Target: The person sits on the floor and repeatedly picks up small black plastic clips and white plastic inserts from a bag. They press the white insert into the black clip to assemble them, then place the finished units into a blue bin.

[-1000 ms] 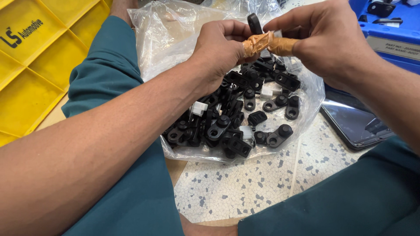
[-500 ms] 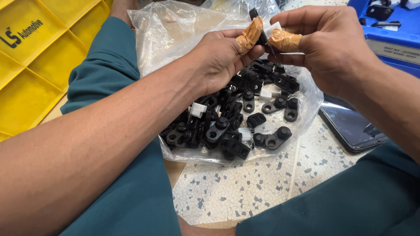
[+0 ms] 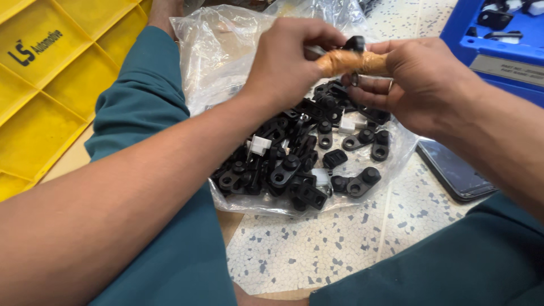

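Observation:
My left hand [image 3: 286, 62] and my right hand [image 3: 422, 79] meet above an open clear plastic bag [image 3: 221, 51]. Orange tape wraps the fingertips of both hands where they touch. Together they pinch one small black plastic part [image 3: 356, 43] that sticks up between thumbs and forefingers. Below the hands, the bag holds a heap of several black clip-like parts [image 3: 294, 164] with round holes, plus a few small white pieces [image 3: 259, 144]. Both forearms reach in from teal-clad knees at the bottom of the view.
A yellow divided plastic crate [image 3: 45, 96] lies at the left. A blue bin [image 3: 498, 39] with more black parts stands at the top right. A dark phone [image 3: 453, 170] lies on the speckled floor beside the bag, under my right wrist.
My hands have shifted and turned the black part between the taped fingertips; they dipped slightly after rising half a second ago. The bag and heap stay put.

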A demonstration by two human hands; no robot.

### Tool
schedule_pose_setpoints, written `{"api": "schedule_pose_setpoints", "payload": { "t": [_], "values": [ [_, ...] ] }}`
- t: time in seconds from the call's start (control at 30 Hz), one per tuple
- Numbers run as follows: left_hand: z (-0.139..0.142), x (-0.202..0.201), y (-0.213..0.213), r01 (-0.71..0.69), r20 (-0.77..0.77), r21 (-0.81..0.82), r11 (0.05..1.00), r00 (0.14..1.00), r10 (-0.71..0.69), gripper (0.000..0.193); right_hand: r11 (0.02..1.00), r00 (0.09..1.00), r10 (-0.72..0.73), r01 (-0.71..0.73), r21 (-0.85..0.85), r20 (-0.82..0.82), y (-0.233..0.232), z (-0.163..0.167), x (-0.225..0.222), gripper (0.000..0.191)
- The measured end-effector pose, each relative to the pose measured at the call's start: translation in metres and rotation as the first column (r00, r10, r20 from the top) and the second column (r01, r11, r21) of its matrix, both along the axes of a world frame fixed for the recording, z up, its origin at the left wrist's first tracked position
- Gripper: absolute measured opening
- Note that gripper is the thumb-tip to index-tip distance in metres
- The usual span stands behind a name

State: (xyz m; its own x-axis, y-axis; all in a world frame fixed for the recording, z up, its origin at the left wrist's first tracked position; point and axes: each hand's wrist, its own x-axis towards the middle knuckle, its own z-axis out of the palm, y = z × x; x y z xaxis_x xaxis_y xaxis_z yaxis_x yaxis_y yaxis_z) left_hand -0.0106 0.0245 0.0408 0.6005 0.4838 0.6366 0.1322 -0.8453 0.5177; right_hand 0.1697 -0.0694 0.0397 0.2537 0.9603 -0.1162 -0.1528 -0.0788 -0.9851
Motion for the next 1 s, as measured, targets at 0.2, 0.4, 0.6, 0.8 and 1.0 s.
{"api": "schedule_pose_setpoints", "payload": {
  "t": [0.2, 0.4, 0.6, 0.8, 1.0],
  "values": [
    [-0.008, 0.012, 0.011, 0.301, 0.298, -0.951, -0.075, 0.953, 0.054, 0.034, 0.955, 0.882, -0.109, -0.034, 0.294, 0.458, -0.003, 0.004, -0.005, 0.016],
    [-0.005, 0.013, 0.010, -0.018, -0.019, -0.748, 0.663, 1.000, 0.006, 0.027, 0.975, 0.895, -0.208, 0.157, 0.157, 0.394, 0.000, 0.009, -0.014, 0.024],
    [0.008, 0.007, 0.020, 0.025, 0.074, -0.711, 0.703, 0.996, 0.040, 0.033, 0.980, 0.974, -0.085, 0.045, 0.192, 0.208, -0.003, 0.002, -0.012, 0.018],
    [0.015, -0.022, 0.059, -0.286, -0.118, -0.558, 0.779, 0.957, 0.266, 0.031, 0.996, 0.993, -0.038, 0.028, 0.087, 0.110, -0.001, -0.005, -0.008, 0.019],
    [0.034, -0.038, 0.088, -0.476, -0.351, -0.355, 0.804, 0.865, 0.358, 0.032, 0.999, 0.992, -0.031, 0.026, 0.044, 0.121, 0.001, -0.007, -0.010, 0.017]
  ]
}}
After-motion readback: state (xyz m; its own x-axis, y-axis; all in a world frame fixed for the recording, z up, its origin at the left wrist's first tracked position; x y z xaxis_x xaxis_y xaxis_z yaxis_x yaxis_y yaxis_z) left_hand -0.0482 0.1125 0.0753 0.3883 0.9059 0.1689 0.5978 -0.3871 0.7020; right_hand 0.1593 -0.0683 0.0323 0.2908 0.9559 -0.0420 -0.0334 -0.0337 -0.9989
